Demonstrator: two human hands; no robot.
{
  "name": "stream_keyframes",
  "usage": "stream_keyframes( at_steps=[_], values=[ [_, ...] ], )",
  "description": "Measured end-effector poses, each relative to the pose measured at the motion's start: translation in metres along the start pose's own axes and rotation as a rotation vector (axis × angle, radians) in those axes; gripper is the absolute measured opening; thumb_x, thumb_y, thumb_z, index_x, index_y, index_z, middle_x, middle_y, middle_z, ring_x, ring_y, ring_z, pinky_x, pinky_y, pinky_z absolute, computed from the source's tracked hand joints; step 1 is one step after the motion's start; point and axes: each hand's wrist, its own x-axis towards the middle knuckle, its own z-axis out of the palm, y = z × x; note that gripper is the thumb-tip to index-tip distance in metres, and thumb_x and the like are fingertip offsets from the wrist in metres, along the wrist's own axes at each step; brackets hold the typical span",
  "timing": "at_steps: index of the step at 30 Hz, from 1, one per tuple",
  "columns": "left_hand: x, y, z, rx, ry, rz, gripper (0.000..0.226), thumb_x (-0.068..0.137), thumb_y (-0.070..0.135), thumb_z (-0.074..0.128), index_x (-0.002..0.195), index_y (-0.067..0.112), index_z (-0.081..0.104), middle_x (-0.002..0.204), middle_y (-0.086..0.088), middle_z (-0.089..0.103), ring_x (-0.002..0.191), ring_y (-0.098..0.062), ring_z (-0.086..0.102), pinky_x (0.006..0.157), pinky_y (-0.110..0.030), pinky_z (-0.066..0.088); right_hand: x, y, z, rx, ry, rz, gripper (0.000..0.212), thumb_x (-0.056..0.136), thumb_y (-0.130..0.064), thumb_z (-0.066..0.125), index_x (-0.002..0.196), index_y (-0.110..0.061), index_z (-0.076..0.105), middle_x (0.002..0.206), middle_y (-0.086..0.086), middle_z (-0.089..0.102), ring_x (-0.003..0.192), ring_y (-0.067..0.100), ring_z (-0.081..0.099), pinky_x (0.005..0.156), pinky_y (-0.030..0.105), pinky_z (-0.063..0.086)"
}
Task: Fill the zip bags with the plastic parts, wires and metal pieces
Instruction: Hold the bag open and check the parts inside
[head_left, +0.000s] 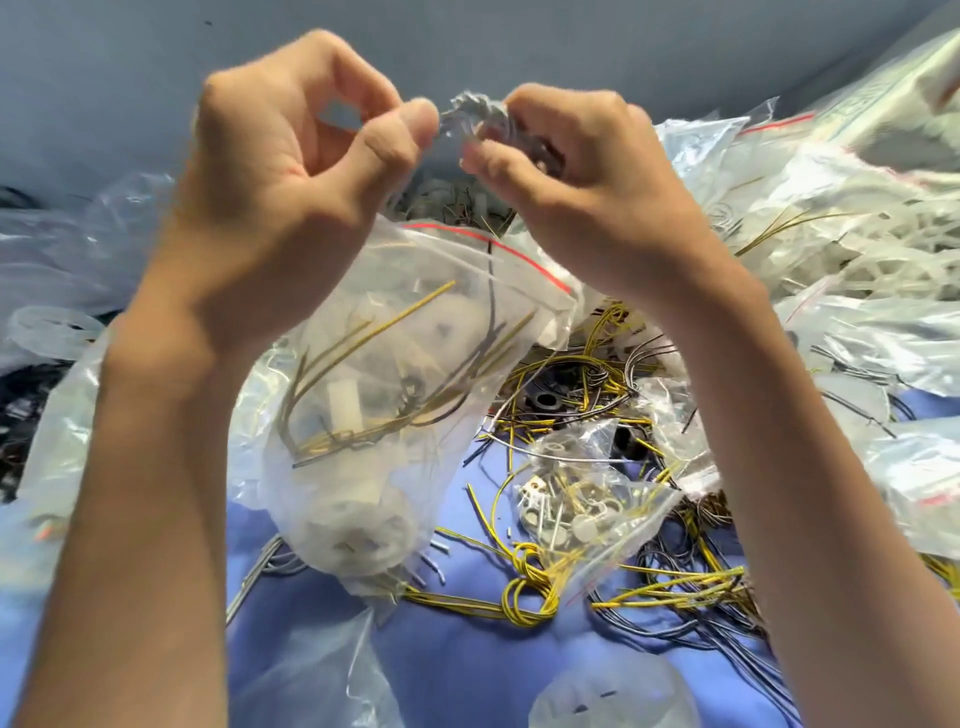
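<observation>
A zip bag (395, 374), part-filled with yellow and grey wires and white plastic parts, hangs raised just below the left hand (291, 171) and right hand (587, 192). Both hands pinch a crumpled whitish wad (475, 117) above its red-lined mouth; whether it is bag edge or plastic part cannot be told. Much seems left: loose wires (545, 571) and a small bag of metal pieces (582, 499) lie on the blue worktop (467, 649) beneath.

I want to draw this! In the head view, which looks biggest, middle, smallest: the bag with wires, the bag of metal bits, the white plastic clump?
1. Bag with wires, though nearer the camera.
2. Bag of metal bits.
3. White plastic clump, even held close up.
</observation>
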Motion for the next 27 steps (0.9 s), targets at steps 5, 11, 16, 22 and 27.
stream_keyframes(
  at_steps=[5, 11, 16, 22, 27],
  values=[
    [-0.002, 0.002, 0.008, 0.009, -0.032, 0.038, 0.013, 0.087, 0.037, 0.061, 0.097, 0.030, 0.057, 0.071, -0.032, 0.061, 0.053, -0.045, 0.047, 0.044, -0.048, 0.034, -0.002, -0.011, -0.002, -0.017, -0.025, -0.054, 0.040, 0.097, -0.028, 0.052, 0.062, -0.021, 0.034, 0.058, -0.007, 0.031, 0.053, 0.006, 0.027, 0.052, 0.018, 0.024],
    [-0.002, -0.005, 0.009, 0.107, 0.008, -0.001, 0.003, 0.091, 0.035, 0.054, 0.094, 0.036, 0.054, 0.062, -0.022, 0.051, 0.057, -0.037, 0.039, 0.046, -0.040, 0.035, -0.005, -0.010, -0.008, -0.002, 0.032, -0.076, 0.037, 0.098, -0.030, 0.049, 0.084, 0.001, 0.062, 0.067, 0.009, 0.051, 0.061, 0.006, 0.040, 0.060, 0.025, 0.030],
    [-0.002, -0.007, 0.010, 0.215, -0.004, 0.014, 0.020, 0.095, 0.035, 0.051, 0.091, 0.024, 0.066, 0.065, -0.015, 0.060, 0.053, -0.021, 0.038, 0.047, -0.022, 0.024, -0.006, -0.016, -0.009, 0.036, 0.049, -0.114, 0.038, 0.096, -0.034, 0.051, 0.071, -0.008, 0.063, 0.049, -0.014, 0.034, 0.046, -0.002, 0.036, 0.051, 0.014, 0.025],
    [-0.001, -0.010, 0.009, 0.221, -0.038, 0.016, 0.022, 0.095, 0.036, 0.054, 0.088, 0.022, 0.068, 0.048, 0.011, 0.051, 0.042, -0.004, 0.035, 0.040, -0.012, 0.020, -0.005, -0.021, -0.009, -0.013, 0.031, -0.147, 0.037, 0.097, -0.034, 0.048, 0.070, -0.012, 0.060, 0.049, -0.014, 0.032, 0.044, -0.003, 0.038, 0.052, 0.012, 0.027],
    [-0.003, -0.011, 0.012, 0.277, -0.066, 0.029, 0.019, 0.090, 0.030, 0.052, 0.076, 0.027, 0.064, 0.051, 0.012, 0.050, 0.043, 0.000, 0.036, 0.043, -0.010, 0.022, -0.006, -0.023, -0.008, -0.095, -0.021, -0.137, 0.049, 0.098, -0.038, 0.044, 0.075, -0.001, 0.066, 0.051, 0.001, 0.040, 0.051, 0.018, 0.034, 0.052, 0.019, 0.026]
  ],
)
